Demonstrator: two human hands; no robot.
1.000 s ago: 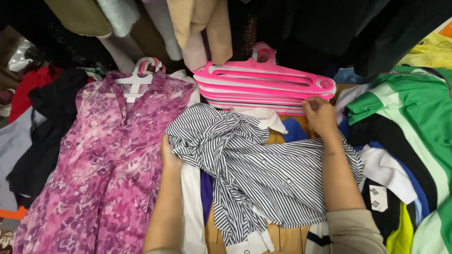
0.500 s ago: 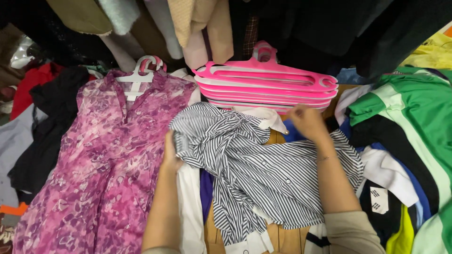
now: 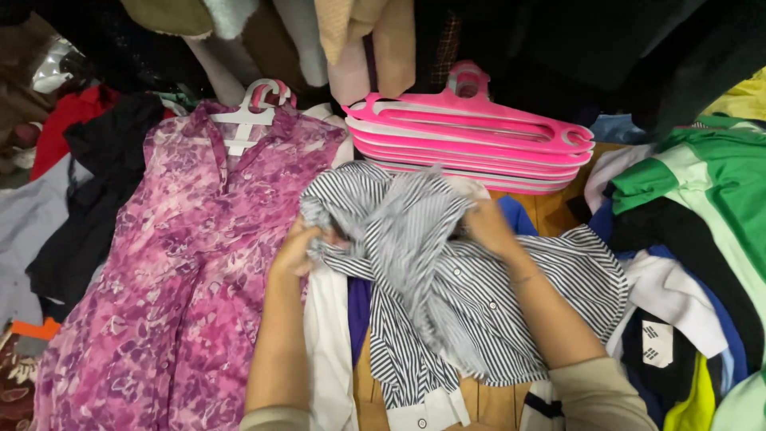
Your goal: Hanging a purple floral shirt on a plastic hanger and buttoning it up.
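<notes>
Wood surface (image 3: 550, 211) shows only in small gaps, rest is covered w/ clothes; dark and beige garments (image 3: 363, 40) hang above at the far edge. Both hands grip the striped shirt (image 3: 447, 303), which lies bunched in the middle. Left hand (image 3: 297, 249) is closed on a fold at the shirt's left edge, fingers curled round the cloth. Right hand (image 3: 488, 227) is pressed into the cloth on the other side; its fingers are hidden, so how far open I cannot tell. Just beyond the hands lies a stack of pink hangers (image 3: 471, 140). Left of the left hand is a purple floral dress (image 3: 183, 271) on a white hanger (image 3: 247, 116). Right of the right hand, a green-white shirt (image 3: 710, 191).
</notes>
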